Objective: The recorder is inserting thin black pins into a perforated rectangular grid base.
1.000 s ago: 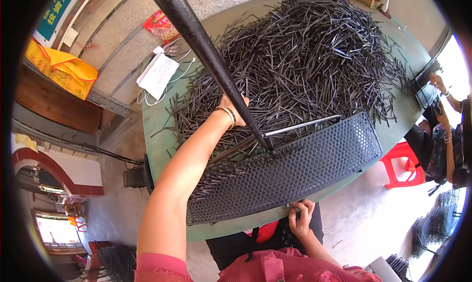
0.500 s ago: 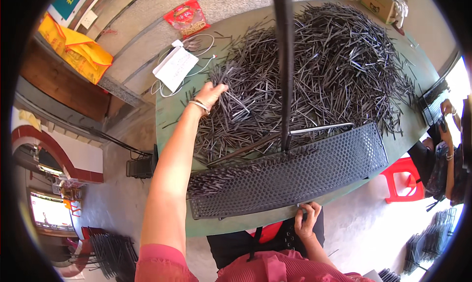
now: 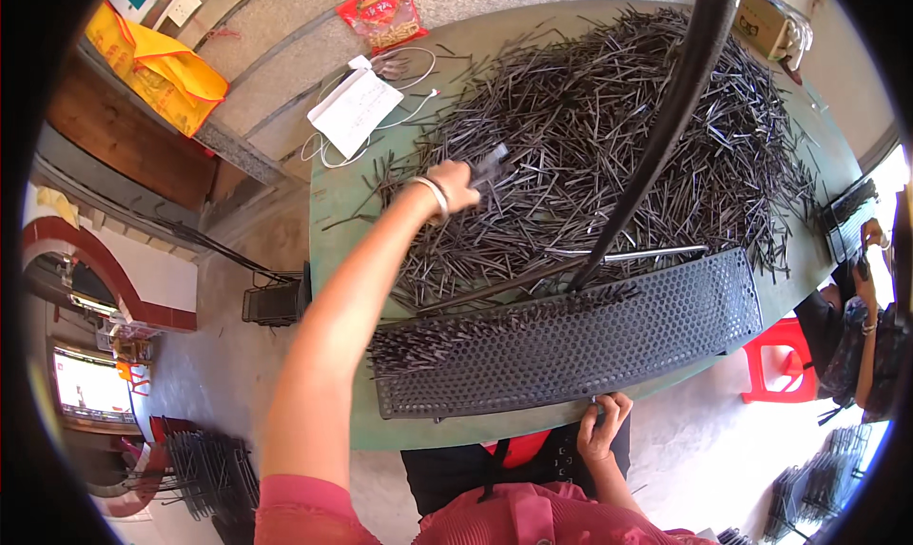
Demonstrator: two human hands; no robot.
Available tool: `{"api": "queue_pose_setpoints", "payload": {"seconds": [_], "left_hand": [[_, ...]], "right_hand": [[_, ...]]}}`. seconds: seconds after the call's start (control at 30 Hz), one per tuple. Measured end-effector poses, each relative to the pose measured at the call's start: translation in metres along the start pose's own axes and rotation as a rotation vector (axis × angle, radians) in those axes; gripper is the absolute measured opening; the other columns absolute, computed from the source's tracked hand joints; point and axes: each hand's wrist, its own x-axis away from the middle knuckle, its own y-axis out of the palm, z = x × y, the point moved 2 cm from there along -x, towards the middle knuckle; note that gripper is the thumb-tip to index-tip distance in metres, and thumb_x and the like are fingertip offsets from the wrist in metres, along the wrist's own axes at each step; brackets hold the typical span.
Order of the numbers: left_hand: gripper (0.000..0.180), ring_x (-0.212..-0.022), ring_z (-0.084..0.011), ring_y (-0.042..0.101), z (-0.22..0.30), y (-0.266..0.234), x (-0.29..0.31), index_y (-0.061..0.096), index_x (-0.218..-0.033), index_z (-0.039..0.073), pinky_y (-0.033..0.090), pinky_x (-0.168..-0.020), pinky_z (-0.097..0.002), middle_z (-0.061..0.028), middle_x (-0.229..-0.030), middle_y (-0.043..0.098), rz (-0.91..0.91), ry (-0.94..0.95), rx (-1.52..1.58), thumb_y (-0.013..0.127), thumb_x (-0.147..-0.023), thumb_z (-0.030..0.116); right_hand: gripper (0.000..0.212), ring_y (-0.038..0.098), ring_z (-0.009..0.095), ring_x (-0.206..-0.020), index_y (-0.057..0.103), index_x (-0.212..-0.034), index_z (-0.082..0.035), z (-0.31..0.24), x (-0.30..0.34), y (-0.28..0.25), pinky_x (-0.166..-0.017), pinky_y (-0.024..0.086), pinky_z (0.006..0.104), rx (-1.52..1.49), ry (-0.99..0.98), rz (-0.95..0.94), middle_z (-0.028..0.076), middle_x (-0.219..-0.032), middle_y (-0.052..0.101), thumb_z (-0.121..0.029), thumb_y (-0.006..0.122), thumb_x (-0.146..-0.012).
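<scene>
My left hand (image 3: 453, 185) is closed round a small bunch of thin black strips (image 3: 491, 165), blurred by motion, at the left part of a big heap of loose black strips (image 3: 609, 155). In front of the heap lies a long black perforated panel (image 3: 571, 355) with rows of round holes. Strip ends stand crowded along its left and far part. A black bar (image 3: 656, 136) rises from its far side. At the table's front edge, my right hand (image 3: 601, 427) has its fingers curled by the panel's near rim; what they pinch is too small to make out.
The green table (image 3: 366, 431) holds a white box with a cable (image 3: 354, 112) at the far left. Behind it lies a red snack bag (image 3: 382, 14). A co-worker's hands (image 3: 867, 260) work at the right, near a red stool (image 3: 780, 360). Black racks (image 3: 204, 474) stand on the floor.
My left hand has moved right and slightly down over the heap with its bunch of strips. The black bar's top now leans farther right in view. My right hand stays at the table edge.
</scene>
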Motion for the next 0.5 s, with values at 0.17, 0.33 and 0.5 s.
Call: {"api": "queue_pose_setpoints", "payload": {"seconds": [0.17, 0.33, 0.5], "left_hand": [[0.083, -0.117, -0.0322, 0.048, 0.036, 0.004, 0.012, 0.052, -0.126, 0.003, 0.041, -0.098, -0.0421, -0.0181, -0.127, 0.047, -0.066, -0.047, -0.079, 0.078, -0.062, 0.051], [0.03, -0.091, -0.0284, 0.06, 0.024, 0.013, 0.028, 0.069, -0.091, 0.005, 0.045, -0.083, -0.039, -0.0126, -0.089, 0.062, 0.373, 0.069, -0.107, 0.061, -0.087, 0.033], [0.028, -0.089, -0.0271, 0.06, 0.017, 0.016, 0.016, 0.067, -0.087, 0.006, 0.044, -0.079, -0.0411, -0.0106, -0.091, 0.061, 0.397, 0.001, -0.165, 0.06, -0.088, 0.034]], "right_hand": [[0.027, 0.047, 0.03, -0.087, 0.057, -0.098, -0.003, -0.002, -0.003, -0.002, -0.079, 0.042, 0.0381, -0.011, 0.005, -0.02, 0.016, -0.094, 0.046, 0.006, 0.055, -0.073], [0.027, 0.047, 0.03, -0.087, 0.057, -0.098, -0.004, -0.001, -0.002, -0.002, -0.08, 0.041, 0.0381, -0.021, 0.004, -0.032, 0.015, -0.093, 0.046, 0.005, 0.056, -0.073], [0.026, 0.046, 0.03, -0.088, 0.057, -0.098, -0.004, -0.002, -0.003, -0.001, -0.08, 0.041, 0.0385, -0.027, 0.003, -0.031, 0.015, -0.093, 0.046, 0.005, 0.056, -0.073]]}}
